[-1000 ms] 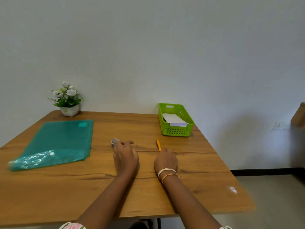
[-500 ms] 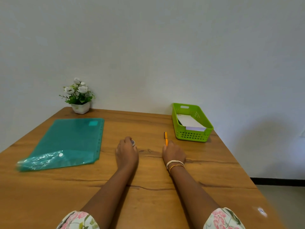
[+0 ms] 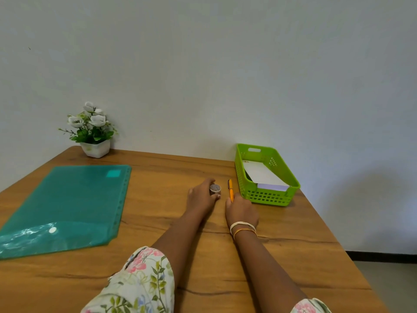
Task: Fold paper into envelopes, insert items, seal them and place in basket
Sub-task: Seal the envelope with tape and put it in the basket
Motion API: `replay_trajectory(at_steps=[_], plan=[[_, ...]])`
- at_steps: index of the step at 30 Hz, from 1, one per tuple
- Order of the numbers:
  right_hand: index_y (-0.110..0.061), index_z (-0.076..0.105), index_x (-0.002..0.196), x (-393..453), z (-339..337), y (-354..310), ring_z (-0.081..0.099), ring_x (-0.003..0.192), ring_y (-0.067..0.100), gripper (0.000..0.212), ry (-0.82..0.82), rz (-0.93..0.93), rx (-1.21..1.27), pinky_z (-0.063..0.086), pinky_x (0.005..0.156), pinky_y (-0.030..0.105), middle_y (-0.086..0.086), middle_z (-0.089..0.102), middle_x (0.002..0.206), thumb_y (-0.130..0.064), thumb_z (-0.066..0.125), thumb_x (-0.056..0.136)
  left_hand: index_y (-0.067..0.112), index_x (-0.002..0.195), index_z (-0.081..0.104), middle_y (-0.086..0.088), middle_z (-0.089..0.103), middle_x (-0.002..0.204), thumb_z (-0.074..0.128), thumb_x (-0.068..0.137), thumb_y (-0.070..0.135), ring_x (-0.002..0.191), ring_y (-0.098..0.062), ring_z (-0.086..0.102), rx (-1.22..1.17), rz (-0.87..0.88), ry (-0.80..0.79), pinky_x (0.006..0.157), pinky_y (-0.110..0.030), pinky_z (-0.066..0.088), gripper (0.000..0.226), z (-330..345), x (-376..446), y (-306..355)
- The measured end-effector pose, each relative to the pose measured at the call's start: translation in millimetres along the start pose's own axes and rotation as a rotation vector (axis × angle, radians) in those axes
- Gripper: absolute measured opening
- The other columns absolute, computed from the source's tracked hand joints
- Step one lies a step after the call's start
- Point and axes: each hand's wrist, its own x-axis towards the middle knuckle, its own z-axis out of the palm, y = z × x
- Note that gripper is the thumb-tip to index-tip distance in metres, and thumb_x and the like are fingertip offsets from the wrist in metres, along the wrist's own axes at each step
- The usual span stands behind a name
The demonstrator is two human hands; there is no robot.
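At the far left of the desk (image 3: 293, 256) a teal plastic folder (image 3: 65, 206) lies flat, well apart from both hands, with a small potted plant (image 3: 92, 132) behind it by the wall. Toward the middle, a small roll of tape (image 3: 215, 189) is pinched in the grip of the left hand (image 3: 200, 199), thumb and fingers curled round it just above the wood. Just beside it to the right, an orange pen (image 3: 230, 190) lies on the desk, its near end touched by the right hand (image 3: 241, 211); whether that grip is closed on the pen cannot be told. Furthest right, white folded paper (image 3: 261, 175) is seen inside the green basket (image 3: 268, 197). No loose sheet is visible, so paper is probably to be drawn from the folder next; the tape is best set down within easy reach, clear of the folding area.
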Motion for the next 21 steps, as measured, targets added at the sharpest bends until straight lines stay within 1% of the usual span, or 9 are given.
replay_trajectory(at_steps=[3,5,6,9,13,15,17,19,21], plan=[[-0.018,0.061,0.110,-1,-1,0,0.066,0.094,0.031,0.032,-0.006,0.005,-0.002,0.051,0.071,0.034,0.009,0.069,0.103,-0.041,0.044,0.096,0.024,0.141,0.041,-0.002,0.059,0.134,0.077,0.078,0.036,0.125,-0.025,0.052,-0.018,-0.004,0.011,0.102,-0.037,0.036,0.074,3,1,-3],[-0.017,0.060,0.110,-3,-4,-1,0.066,0.095,0.031,0.034,-0.019,0.012,0.010,0.051,0.072,0.035,0.009,0.069,0.104,-0.043,0.044,0.095,0.021,0.147,0.033,-0.003,0.047,0.145,0.080,0.073,0.037,0.134,-0.023,0.043,-0.025,-0.002,0.018,0.108,-0.039,0.035,0.089,-1,-5,-5],[-0.016,0.058,0.110,-5,-6,-2,0.066,0.096,0.031,0.035,-0.026,0.020,0.022,0.051,0.073,0.035,0.010,0.069,0.105,-0.045,0.045,0.094,0.019,0.148,0.031,-0.003,0.041,0.150,0.080,0.074,0.038,0.138,-0.022,0.037,0.008,0.012,0.031,0.110,-0.039,0.033,0.091,-6,-10,-8],[-0.012,0.046,0.115,-15,-12,-5,0.065,0.097,0.033,0.041,-0.030,0.055,0.111,0.051,0.074,0.037,0.013,0.068,0.105,-0.046,0.050,0.091,0.019,0.146,0.032,-0.004,0.034,0.153,0.069,0.084,0.041,0.142,-0.020,0.027,0.254,0.077,0.080,0.114,-0.039,0.024,0.075,-24,-28,-23],[-0.008,0.033,0.118,-36,-16,-9,0.067,0.089,0.034,0.044,-0.009,0.071,0.145,0.050,0.069,0.036,0.012,0.069,0.098,-0.037,0.052,0.089,0.017,0.144,0.034,-0.011,0.026,0.156,0.056,0.093,0.027,0.146,-0.026,0.018,0.580,0.106,0.137,0.119,-0.048,0.011,0.056,-65,-57,-49],[-0.008,0.032,0.120,-48,-18,-11,0.067,0.087,0.033,0.044,-0.015,0.060,0.135,0.051,0.069,0.037,0.011,0.070,0.096,-0.034,0.050,0.089,0.014,0.142,0.034,-0.017,0.021,0.157,0.055,0.089,0.017,0.147,-0.032,0.014,0.671,0.004,0.196,0.118,-0.054,0.006,0.057,-85,-73,-61],[-0.008,0.033,0.122,-63,-21,-15,0.067,0.089,0.033,0.043,-0.019,0.043,0.134,0.050,0.069,0.036,0.012,0.069,0.098,-0.031,0.050,0.090,0.011,0.145,0.029,-0.021,0.016,0.157,0.049,0.088,0.017,0.146,-0.037,0.010,0.727,-0.153,0.215,0.115,-0.058,0.004,0.060,-103,-91,-70],[-0.006,0.034,0.122,-76,-23,-18,0.067,0.089,0.033,0.043,-0.023,0.029,0.124,0.050,0.068,0.036,0.012,0.069,0.100,-0.030,0.049,0.090,0.010,0.148,0.025,-0.023,0.014,0.157,0.039,0.092,0.020,0.146,-0.040,0.009,0.706,-0.295,0.176,0.115,-0.059,0.004,0.058,-115,-105,-77],[-0.006,0.035,0.124,-89,-25,-21,0.068,0.089,0.032,0.044,-0.027,0.008,0.097,0.051,0.068,0.036,0.012,0.069,0.100,-0.030,0.048,0.090,0.010,0.145,0.030,-0.021,0.022,0.155,0.035,0.093,0.020,0.144,-0.039,0.018,0.675,-0.358,0.119,0.115,-0.056,0.011,0.053,-125,-119,-85]])
